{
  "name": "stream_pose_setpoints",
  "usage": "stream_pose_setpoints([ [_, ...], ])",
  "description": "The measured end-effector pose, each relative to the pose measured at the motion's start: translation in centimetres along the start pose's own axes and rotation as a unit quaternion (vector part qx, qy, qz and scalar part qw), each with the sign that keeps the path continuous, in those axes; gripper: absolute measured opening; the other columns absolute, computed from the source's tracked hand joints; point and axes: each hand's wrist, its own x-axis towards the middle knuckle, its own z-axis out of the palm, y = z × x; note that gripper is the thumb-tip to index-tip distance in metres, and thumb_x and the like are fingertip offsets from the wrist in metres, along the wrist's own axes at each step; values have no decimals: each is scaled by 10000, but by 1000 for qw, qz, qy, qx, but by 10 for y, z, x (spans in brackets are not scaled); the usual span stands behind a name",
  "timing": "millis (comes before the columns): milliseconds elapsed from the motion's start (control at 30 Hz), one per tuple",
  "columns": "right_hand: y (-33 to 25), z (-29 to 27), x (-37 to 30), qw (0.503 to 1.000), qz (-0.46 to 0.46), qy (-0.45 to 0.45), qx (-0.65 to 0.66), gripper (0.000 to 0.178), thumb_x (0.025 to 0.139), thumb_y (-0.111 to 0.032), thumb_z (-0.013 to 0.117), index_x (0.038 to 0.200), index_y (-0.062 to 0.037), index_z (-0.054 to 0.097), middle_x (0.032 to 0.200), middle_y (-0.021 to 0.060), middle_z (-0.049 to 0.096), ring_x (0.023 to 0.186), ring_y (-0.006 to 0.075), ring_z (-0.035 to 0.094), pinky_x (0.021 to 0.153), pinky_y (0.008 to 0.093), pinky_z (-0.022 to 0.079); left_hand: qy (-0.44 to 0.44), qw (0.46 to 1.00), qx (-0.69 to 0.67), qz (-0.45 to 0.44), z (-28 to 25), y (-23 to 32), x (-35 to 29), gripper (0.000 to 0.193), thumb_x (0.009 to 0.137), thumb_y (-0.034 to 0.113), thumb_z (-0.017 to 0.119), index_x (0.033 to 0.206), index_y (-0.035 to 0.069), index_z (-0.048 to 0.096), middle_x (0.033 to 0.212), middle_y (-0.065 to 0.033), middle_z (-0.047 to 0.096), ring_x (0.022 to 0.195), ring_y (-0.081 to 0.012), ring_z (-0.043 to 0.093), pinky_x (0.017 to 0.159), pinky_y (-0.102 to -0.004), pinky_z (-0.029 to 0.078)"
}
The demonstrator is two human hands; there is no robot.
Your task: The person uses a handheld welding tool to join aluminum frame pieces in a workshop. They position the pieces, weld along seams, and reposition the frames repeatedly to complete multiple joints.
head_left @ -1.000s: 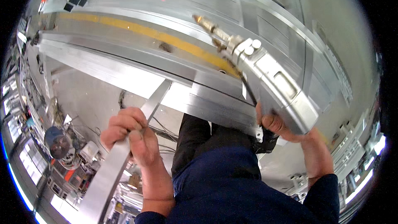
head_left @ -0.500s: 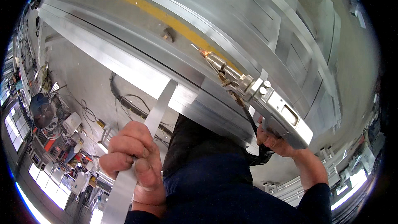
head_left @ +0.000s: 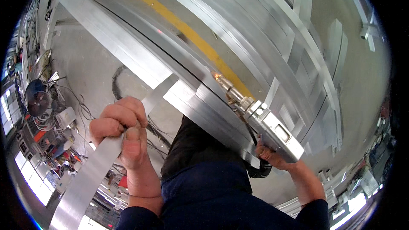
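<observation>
the left hand [head_left: 121, 130] is curled tight around a flat metal strip [head_left: 91, 174]. the thumb lies flat on top of the strip and the other fingers wrap over its far edge, so the strip is gripped all the way round. the strip is long and thin. it runs from the near left corner of the view up and to the right, past the fist, until its far end meets the long metal frame [head_left: 140, 59].

the right hand [head_left: 277, 157] is closed around the grip of a silver welding tool [head_left: 272, 130]. the fingers are mostly hidden under the tool's boxy body, so only the knuckles and thumb side show. the tool has a brass-coloured tip [head_left: 228, 89] that points up and to the left, along the frame. a small bright spot glows right at the tip, where it touches the metal beside a yellow stripe [head_left: 187, 32].

the frame lies slanted across the view, from far left down to near right. the tool's long side follows the same slant. the tip sits to the right of where the strip joins the frame, so the right hand is the nearer one to the glowing spot. the left hand is well apart from it, lower and to the left.

a dark cable [head_left: 260, 170] loops under the right hand. a floor fan [head_left: 36, 98] stands at the far left.
</observation>
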Motion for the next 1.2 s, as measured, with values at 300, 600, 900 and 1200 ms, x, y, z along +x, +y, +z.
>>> stream_pose_setpoints([
  [300, -19, 58, -19, 795, -370, 52, -478, 621, 817, -462, 759, 1163, -12, 507, 714, 41, 605, 644, 164, 616, 609, 309, 502, 70, 997, 4, 20, 0, -7, -15, 222, 849, -58, 528, 870, 105, 379, 686, -74, 472, 531, -164, 442, 475, -292, 385],
  [600, -38, 69, 13, 786, -309, 36, -535, 518, 852, -384, 763, 1147, -5, 567, 792, 58, 609, 649, 164, 618, 595, 330, 552, 117, 993, 17, 17, 5, -9, -19, 230, 857, -89, 480, 886, 115, 378, 699, -72, 477, 529, -155, 438, 470, -293, 394],
  [900, -41, 79, 42, 766, -257, -36, -588, 442, 916, -305, 703, 1213, -16, 548, 842, 41, 580, 664, 130, 589, 575, 293, 527, 98, 993, 62, -16, 8, -1, -12, 244, 828, -86, 362, 866, 155, 358, 697, -48, 397, 566, -134, 361, 484, -272, 316],
  [1200, -46, 91, 61, 706, -253, -25, -661, 469, 928, -300, 683, 1268, -14, 531, 852, 77, 606, 667, 148, 588, 586, 294, 532, 104, 994, 38, -3, 2, -4, -13, 214, 869, -5, 514, 887, 127, 347, 709, -76, 469, 545, -168, 441, 494, -304, 386],
])
